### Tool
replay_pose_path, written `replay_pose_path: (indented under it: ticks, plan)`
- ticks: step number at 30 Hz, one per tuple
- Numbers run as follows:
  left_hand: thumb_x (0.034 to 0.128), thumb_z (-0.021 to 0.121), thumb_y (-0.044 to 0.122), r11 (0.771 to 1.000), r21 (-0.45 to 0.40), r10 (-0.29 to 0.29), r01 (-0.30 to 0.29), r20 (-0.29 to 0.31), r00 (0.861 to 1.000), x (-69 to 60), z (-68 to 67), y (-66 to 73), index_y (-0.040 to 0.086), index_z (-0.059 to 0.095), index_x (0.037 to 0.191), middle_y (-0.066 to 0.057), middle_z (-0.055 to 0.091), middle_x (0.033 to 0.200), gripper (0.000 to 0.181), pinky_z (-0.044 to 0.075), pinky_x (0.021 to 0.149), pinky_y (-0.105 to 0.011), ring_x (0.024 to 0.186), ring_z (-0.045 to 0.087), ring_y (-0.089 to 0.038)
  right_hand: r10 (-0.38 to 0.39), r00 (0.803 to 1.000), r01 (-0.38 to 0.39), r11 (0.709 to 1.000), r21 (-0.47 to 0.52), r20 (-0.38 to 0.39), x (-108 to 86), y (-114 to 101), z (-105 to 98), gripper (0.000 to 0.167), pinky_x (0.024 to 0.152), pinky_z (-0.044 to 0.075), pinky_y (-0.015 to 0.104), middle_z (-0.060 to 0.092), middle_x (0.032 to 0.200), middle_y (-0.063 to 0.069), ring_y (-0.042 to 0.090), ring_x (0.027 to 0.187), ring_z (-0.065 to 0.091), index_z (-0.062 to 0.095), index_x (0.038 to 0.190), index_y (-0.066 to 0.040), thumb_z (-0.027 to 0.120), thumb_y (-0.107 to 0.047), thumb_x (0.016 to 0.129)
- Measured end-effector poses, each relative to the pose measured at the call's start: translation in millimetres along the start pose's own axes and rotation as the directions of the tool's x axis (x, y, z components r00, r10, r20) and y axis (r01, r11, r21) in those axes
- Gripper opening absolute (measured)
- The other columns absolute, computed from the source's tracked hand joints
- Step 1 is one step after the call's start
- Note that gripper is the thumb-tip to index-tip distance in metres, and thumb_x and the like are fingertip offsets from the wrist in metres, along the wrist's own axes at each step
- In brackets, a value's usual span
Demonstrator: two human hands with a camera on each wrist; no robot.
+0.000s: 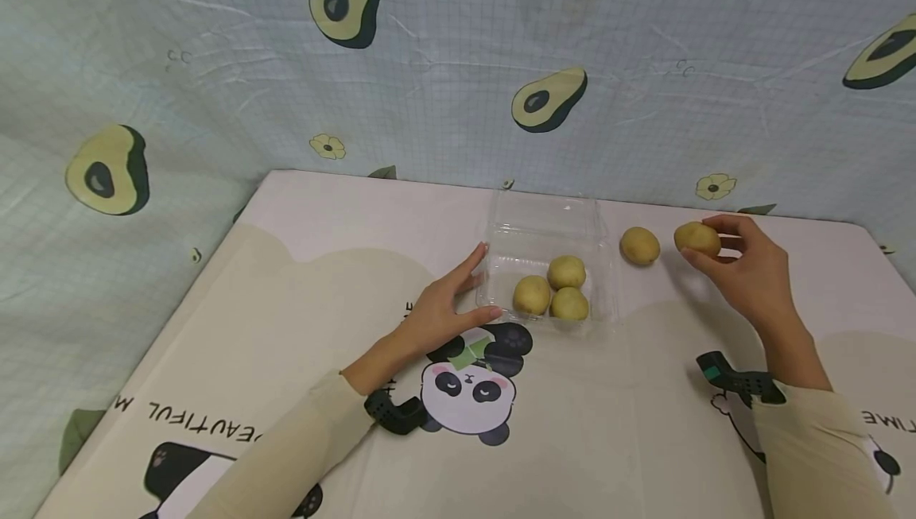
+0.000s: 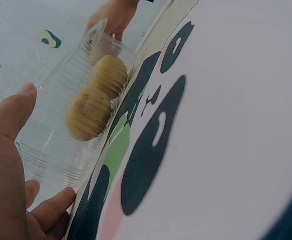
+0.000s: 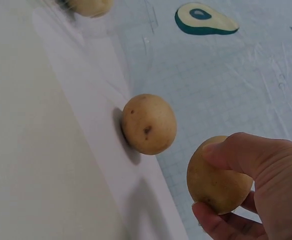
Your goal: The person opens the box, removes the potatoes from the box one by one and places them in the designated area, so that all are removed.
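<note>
A clear plastic clamshell box [image 1: 501,265] lies on the table with its lid folded back toward the wall. Three round yellow potatoes [image 1: 531,295] sit inside it, toward its front right. My left hand [image 1: 440,312] is at the box's left side, thumb and fingers spread along its edge. Between thumb and fingers, my right hand [image 1: 751,265] pinches another potato [image 3: 218,175], which appears held above the table. One loose potato [image 3: 149,124] rests between the box and my right hand, with dark spots on its skin.
The pale table cover [image 1: 572,424] has printed pandas, one just in front of the box. Behind the table hangs a light blue sheet [image 1: 444,106] with avocado prints. Each wrist carries a dark strapped device [image 1: 395,412].
</note>
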State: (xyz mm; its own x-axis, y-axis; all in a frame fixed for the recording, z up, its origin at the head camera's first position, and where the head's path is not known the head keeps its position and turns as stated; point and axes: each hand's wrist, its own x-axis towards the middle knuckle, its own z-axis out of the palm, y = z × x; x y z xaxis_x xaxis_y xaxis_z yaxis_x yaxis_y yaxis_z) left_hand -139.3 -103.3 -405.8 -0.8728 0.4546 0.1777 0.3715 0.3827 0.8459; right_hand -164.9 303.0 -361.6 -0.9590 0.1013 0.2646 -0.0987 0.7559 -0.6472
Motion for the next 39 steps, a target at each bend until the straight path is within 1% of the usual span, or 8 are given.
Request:
replay_pose_path:
  ticks: [5,6,8,11,15,23,32,39]
  plan:
    - [0.0841,0.065,0.056,1.000,-0.001,0.005,-0.005,-0.001,1.000,-0.3,-0.3,0.0,0.021,0.016,0.155,0.007,0.022,0.156,0.093,0.024,0.111,-0.046,0.129,0.046,-0.018,0.000,1.000,0.001,1.000,-0.016,0.025,0.4,2,3,0.055,0.069,0.036,0.000,0.052,0.127,0.018,0.027,0.107,0.052,0.050,0.128,0.000,0.073,-0.025,0.085]
    - [0.0842,0.066,0.055,1.000,-0.001,0.006,-0.006,-0.001,1.000,-0.3,-0.2,-0.2,0.021,0.016,0.155,0.007,0.022,0.156,0.093,0.024,0.111,-0.046,0.129,0.046,-0.018,-0.001,0.999,0.001,1.000,-0.016,0.033,0.3,3,4,0.055,0.069,0.035,0.000,0.052,0.127,0.019,0.033,0.108,0.051,0.050,0.128,0.000,0.073,-0.024,0.085]
    - [0.0840,0.065,0.056,1.000,0.001,0.009,-0.009,-0.003,1.000,-0.2,0.0,-0.6,0.021,0.016,0.155,0.006,0.022,0.156,0.093,0.023,0.111,-0.047,0.129,0.046,-0.018,-0.003,0.999,0.004,1.000,-0.019,0.044,-0.1,4,5,0.054,0.068,0.035,0.000,0.052,0.126,0.020,0.038,0.109,0.051,0.050,0.128,0.001,0.074,-0.023,0.085]
    - [0.0832,0.063,0.061,1.000,0.004,0.011,-0.011,-0.005,1.000,0.0,0.4,-1.3,0.021,0.017,0.155,0.006,0.022,0.156,0.094,0.023,0.111,-0.046,0.128,0.046,-0.018,-0.008,0.998,0.009,1.000,-0.018,0.058,-0.8,6,7,0.054,0.067,0.034,0.000,0.052,0.125,0.022,0.040,0.109,0.051,0.050,0.127,0.002,0.074,-0.020,0.084]
    - [0.0815,0.058,0.068,1.000,0.012,0.012,-0.012,-0.003,1.000,0.1,0.7,-1.5,0.021,0.017,0.155,0.006,0.022,0.156,0.097,0.024,0.111,-0.046,0.128,0.046,-0.018,-0.016,0.998,0.017,1.000,-0.012,0.065,-0.5,8,10,0.053,0.067,0.033,0.000,0.052,0.124,0.023,0.041,0.110,0.051,0.050,0.126,0.003,0.076,-0.015,0.083]
    - [0.0846,0.065,0.054,1.000,0.023,0.010,-0.010,-0.005,1.000,0.0,0.3,-0.7,0.020,0.016,0.155,0.005,0.021,0.156,0.093,0.023,0.111,-0.048,0.128,0.046,-0.019,-0.045,0.997,0.046,0.999,-0.024,0.059,0.3,10,17,0.051,0.066,0.034,0.001,0.050,0.122,0.023,0.039,0.107,0.051,0.052,0.122,0.004,0.077,-0.010,0.081]
    - [0.0789,0.055,0.074,1.000,0.015,0.016,-0.016,-0.006,1.000,0.2,0.7,-2.4,0.021,0.016,0.155,0.007,0.021,0.156,0.100,0.026,0.110,-0.045,0.129,0.046,-0.018,-0.076,0.997,0.077,0.996,-0.033,0.026,0.2,8,24,0.049,0.070,0.032,0.003,0.049,0.119,0.024,0.039,0.108,0.050,0.054,0.120,0.005,0.077,-0.003,0.078]
    - [0.0815,0.058,0.068,1.000,0.009,0.018,-0.018,-0.005,1.000,0.2,1.0,-3.2,0.022,0.016,0.155,0.006,0.022,0.156,0.096,0.026,0.110,-0.046,0.128,0.046,-0.019,-0.082,0.996,0.083,0.996,-0.034,0.038,0.6,9,25,0.050,0.070,0.034,0.008,0.046,0.120,0.027,0.042,0.107,0.048,0.052,0.122,0.007,0.076,-0.006,0.081]
